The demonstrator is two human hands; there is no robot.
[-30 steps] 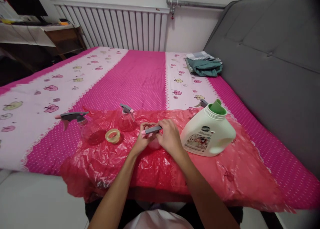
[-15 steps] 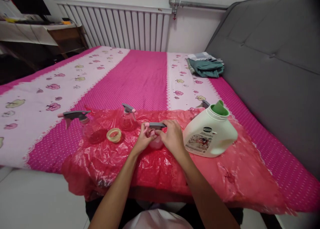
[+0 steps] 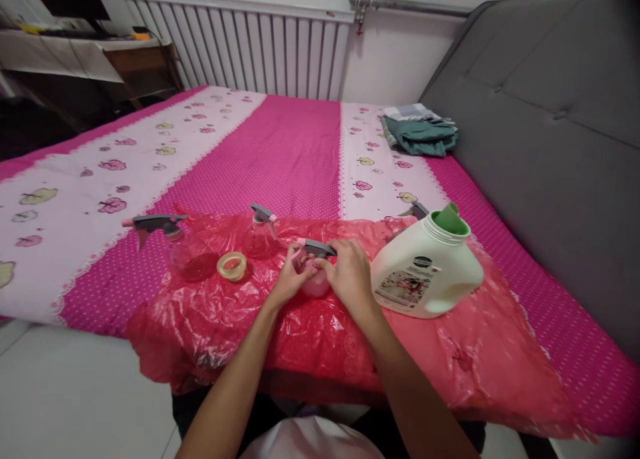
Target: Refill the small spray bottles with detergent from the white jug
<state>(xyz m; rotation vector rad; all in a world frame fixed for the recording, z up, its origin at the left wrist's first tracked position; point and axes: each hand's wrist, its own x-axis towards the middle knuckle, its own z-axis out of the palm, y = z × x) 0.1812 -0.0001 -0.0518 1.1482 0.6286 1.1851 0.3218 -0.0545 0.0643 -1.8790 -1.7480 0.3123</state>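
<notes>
Both my hands meet on a small pink spray bottle standing on a red plastic sheet. My right hand is closed on the bottle's grey trigger head. My left hand curls round the bottle's body and neck from the left. Two more clear spray bottles stand to the left, one near and one farther out, with a roll of tape between them. A white detergent jug with an open green spout lies tilted just right of my right hand.
The sheet covers the near edge of a pink-and-white bed cover. Folded clothes lie at the far right by a grey padded headboard. A white radiator lines the back wall. A wooden table stands far left.
The grey trigger head has turned a little in my right hand and come lower onto the bottle. The view has shifted slightly; both hands stay on the bottle.
</notes>
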